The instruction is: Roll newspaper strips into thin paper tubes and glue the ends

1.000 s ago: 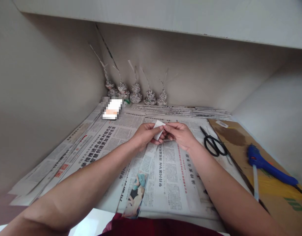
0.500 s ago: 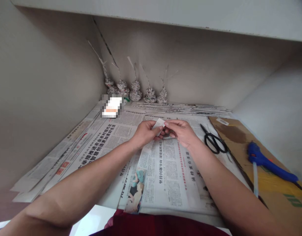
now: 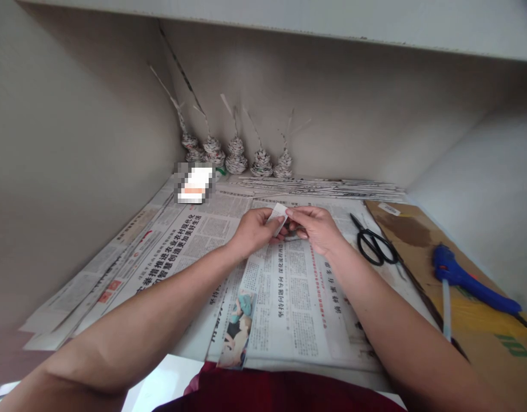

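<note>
A small piece of printed paper [image 3: 279,212] is pinched between my two hands above the newspaper sheets [image 3: 297,309]. My left hand [image 3: 257,230] has its thumb pressed on the lower part of the paper, fingers curled behind. At the paper's right corner, my right hand [image 3: 317,227] closes thumb and forefinger on its edge. The fingertips behind the paper are partly hidden. Black-handled scissors [image 3: 375,246] lie to the right of my right hand.
Several woven paper gourd shapes [image 3: 236,157] stand along the back wall, with thin rolled paper sticks [image 3: 327,187] lying before them. A blurred-out phone-like object [image 3: 195,184] is at back left. On the right, a blue glue gun [image 3: 473,286] rests on cardboard [image 3: 400,229]. A shelf [image 3: 289,23] overhangs.
Both hands keep their hold on the paper, with only a slight shift of the fingers. The whole view has moved slightly; other things stay in place.
</note>
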`<state>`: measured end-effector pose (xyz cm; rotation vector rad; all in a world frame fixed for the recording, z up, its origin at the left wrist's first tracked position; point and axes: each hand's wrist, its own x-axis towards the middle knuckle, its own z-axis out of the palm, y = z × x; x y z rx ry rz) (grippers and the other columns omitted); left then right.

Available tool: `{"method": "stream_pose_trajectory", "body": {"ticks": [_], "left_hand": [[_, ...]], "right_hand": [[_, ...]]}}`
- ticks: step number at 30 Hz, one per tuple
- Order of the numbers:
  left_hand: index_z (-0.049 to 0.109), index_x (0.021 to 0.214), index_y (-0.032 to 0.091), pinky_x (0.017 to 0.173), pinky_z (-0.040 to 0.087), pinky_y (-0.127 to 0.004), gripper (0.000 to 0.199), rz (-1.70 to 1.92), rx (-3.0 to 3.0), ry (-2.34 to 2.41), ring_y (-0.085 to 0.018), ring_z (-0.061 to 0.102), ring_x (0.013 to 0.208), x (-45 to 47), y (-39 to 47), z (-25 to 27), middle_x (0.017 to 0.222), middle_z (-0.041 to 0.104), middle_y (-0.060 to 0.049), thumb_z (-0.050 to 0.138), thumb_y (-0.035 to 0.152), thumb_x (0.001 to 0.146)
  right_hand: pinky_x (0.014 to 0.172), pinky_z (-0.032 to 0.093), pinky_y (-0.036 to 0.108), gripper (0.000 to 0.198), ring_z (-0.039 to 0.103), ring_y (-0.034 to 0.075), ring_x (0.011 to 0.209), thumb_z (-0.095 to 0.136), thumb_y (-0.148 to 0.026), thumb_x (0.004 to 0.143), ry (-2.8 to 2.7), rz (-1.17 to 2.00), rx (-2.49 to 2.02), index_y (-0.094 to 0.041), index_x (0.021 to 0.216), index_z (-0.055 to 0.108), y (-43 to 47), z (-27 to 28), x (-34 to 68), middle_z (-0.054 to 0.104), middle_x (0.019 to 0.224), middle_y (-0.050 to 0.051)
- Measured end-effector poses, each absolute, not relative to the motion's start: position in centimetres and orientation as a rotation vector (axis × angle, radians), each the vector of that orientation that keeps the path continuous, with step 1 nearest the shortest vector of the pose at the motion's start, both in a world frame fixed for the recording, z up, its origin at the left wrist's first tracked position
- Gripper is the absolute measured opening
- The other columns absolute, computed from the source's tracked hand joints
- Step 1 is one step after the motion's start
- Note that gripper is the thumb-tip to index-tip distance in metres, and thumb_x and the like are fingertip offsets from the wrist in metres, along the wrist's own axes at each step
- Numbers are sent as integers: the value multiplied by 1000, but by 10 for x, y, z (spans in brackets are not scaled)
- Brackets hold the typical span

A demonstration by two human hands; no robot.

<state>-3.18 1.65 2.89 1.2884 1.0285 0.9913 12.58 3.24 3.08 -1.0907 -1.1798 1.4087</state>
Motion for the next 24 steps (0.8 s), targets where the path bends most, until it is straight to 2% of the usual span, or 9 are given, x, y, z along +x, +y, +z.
{"method": "stream_pose_trajectory", "body": {"ticks": [13,19,24], "left_hand": [[65,90,13,63,57,-29,20,980,1319,1011,-17,68,70,-32,16,27,80,70,-8,60,30,82],[63,86,13,64,56,-28,17,974,1360,968,-15,66,71,-31,15,25,79,69,-7,58,29,83],[62,82,13,61,55,-27,24,1005,1439,947,-15,65,67,-30,16,20,74,67,-5,65,36,77]], "right_hand": [[32,22,16,31,45,7,40,82,-36,57,-1103,1401,-1111,-11,69,69,32,29,121,54,47,-1],[32,29,17,33,47,7,37,81,-40,59,-1102,1361,-1099,-15,61,61,30,28,117,53,46,-3],[35,40,21,37,49,9,38,79,-45,61,-1100,1351,-1077,-17,58,55,29,26,113,54,45,-4]]}}
